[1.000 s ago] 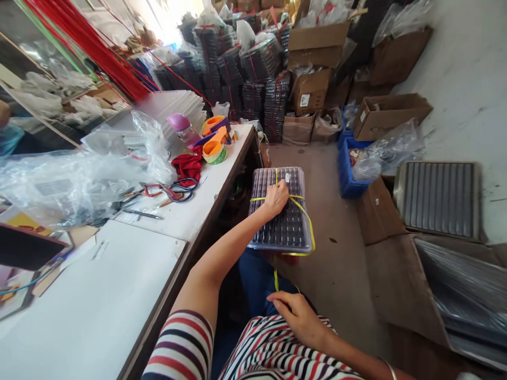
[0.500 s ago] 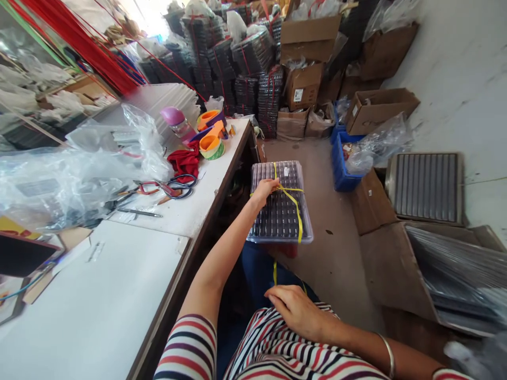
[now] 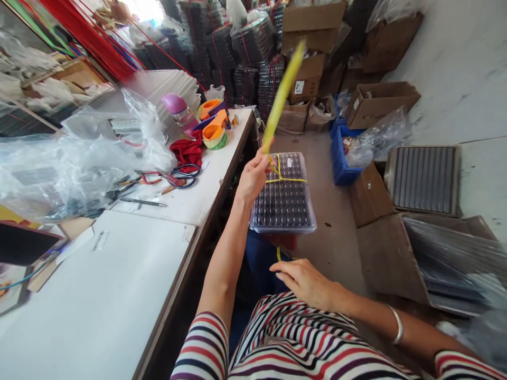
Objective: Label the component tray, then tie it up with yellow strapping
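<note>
Currently, the left hand [image 3: 251,177] pinches, in a closed grip, the flat yellow plastic strap [image 3: 282,87] raised above the clear-lidded dark plastic tray stack [image 3: 283,203], already cross-wrapped just beside that grip, while the right hand [image 3: 307,282], below, grips the lower strap end; knotting remains.

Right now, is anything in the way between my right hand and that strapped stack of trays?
Nothing visible. The right hand sits just short of the tray stack; only the yellow strap runs between them. The left hand grips the strap's other end, pulled up at the stack's far corner.
</note>
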Demonstrator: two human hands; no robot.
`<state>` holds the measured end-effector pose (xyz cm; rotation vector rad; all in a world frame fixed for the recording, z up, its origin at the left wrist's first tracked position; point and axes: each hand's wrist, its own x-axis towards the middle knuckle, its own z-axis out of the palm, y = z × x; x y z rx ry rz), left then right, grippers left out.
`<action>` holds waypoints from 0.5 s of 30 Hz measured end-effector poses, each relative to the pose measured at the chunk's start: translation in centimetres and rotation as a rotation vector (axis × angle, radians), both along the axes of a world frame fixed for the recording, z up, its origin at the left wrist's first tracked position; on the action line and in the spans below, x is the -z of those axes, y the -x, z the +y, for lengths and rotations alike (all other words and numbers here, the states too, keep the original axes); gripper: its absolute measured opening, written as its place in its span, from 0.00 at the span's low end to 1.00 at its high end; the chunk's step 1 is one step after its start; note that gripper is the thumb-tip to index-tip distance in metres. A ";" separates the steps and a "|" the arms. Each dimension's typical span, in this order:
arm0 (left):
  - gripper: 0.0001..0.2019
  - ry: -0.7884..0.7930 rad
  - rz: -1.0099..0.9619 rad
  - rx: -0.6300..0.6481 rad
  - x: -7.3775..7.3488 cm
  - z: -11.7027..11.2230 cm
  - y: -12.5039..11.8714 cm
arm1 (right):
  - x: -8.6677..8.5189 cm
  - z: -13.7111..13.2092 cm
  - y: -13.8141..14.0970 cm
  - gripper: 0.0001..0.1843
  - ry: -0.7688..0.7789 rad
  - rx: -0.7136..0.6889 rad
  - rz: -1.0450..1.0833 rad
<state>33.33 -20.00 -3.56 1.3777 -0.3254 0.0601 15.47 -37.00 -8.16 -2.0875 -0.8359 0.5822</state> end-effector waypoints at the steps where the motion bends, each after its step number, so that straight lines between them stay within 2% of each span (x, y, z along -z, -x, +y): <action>1: 0.15 -0.046 -0.108 0.005 -1.0 0.0 1.3 | -0.6 -0.1 -0.8 0.16 -0.033 0.004 -0.018; 3: 0.16 -0.245 -0.177 0.011 -2.1 -0.4 4.4 | -2.0 -0.1 -2.6 0.15 -0.090 0.025 -0.057; 4: 0.16 -0.352 -0.169 -0.033 -2.1 -0.6 5.8 | -2.8 0.0 -3.4 0.15 -0.104 0.039 -0.080; 6: 0.17 -0.530 -0.125 -0.121 -1.1 -0.8 8.0 | -4.0 0.2 -4.5 0.18 -0.087 0.061 -0.119; 8: 0.15 -0.637 -0.059 -0.209 0.9 -0.6 8.4 | -4.6 0.6 -4.7 0.20 -0.057 0.048 -0.121; 11: 0.11 -0.697 0.000 -0.334 3.4 0.5 5.7 | -4.5 1.0 -3.7 0.19 -0.054 0.009 -0.088; 13: 0.09 -0.716 0.002 -0.376 4.1 0.8 2.7 | -4.2 1.2 -2.8 0.18 -0.064 0.016 -0.079; 15: 0.08 -0.743 0.005 -0.367 4.3 0.1 -0.4 | -4.0 1.5 -2.1 0.17 -0.074 0.033 -0.065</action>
